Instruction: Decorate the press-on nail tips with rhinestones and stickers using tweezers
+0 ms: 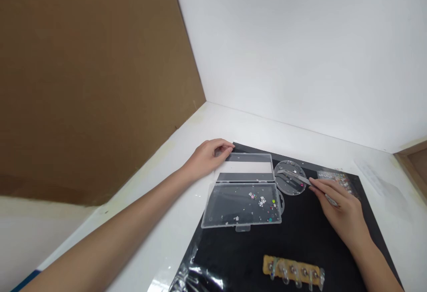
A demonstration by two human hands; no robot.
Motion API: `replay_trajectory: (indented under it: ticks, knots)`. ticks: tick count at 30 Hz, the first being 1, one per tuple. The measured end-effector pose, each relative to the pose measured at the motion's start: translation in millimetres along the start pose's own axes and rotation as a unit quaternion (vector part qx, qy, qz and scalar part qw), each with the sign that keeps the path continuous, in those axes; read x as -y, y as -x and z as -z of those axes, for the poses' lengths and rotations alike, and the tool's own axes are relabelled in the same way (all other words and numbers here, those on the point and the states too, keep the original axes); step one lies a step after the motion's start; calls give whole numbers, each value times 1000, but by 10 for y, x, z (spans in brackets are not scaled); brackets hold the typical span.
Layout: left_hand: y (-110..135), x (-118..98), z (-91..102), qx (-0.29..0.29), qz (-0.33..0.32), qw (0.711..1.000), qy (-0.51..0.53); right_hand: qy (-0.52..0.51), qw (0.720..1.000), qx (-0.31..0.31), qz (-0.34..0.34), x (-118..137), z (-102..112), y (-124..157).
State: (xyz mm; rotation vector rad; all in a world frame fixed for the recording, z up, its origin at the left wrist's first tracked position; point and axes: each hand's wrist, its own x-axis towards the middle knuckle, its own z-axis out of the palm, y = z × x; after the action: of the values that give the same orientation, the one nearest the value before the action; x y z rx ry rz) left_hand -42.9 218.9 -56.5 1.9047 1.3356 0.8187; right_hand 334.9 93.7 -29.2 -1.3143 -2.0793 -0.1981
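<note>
My right hand (343, 210) grips a pair of metal tweezers (302, 178), whose tips reach over a round clear dish (289, 190) holding a few small gems. To the left of that dish lies an open clear plastic case (213, 226). Its lower tray holds small flower-shaped and coloured nail decorations (262, 201), while a white strip (250, 167) shows across its raised lid. My left hand (208, 156) is at the lid's far left corner, thumb and fingers pinched together; whatever they hold cannot be made out. Nearer me, a tan stand (293, 269) carries several clear nail tips.
A black mat (240, 254) lies on the white table (147, 234). At its far right is a packet of multicoloured gems (336, 178). Crinkled clear plastic (196, 278) covers its near left. A brown panel (100, 83) and a white wall (300, 52) stand behind.
</note>
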Motion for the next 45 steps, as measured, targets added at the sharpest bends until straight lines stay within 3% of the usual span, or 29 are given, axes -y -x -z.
replay_trajectory:
  ticks: [12, 25, 45]
  knots:
    - [6, -32, 10, 7, 5, 1000, 3, 16, 999, -19, 26, 60, 98, -15]
    - [-10, 8, -21, 2, 1, 1000, 18, 39, 992, 63, 103, 246, 490, -32]
    - [-23, 2, -43, -17, -16, 999, 34, 49, 994, 56, 78, 281, 420, -66]
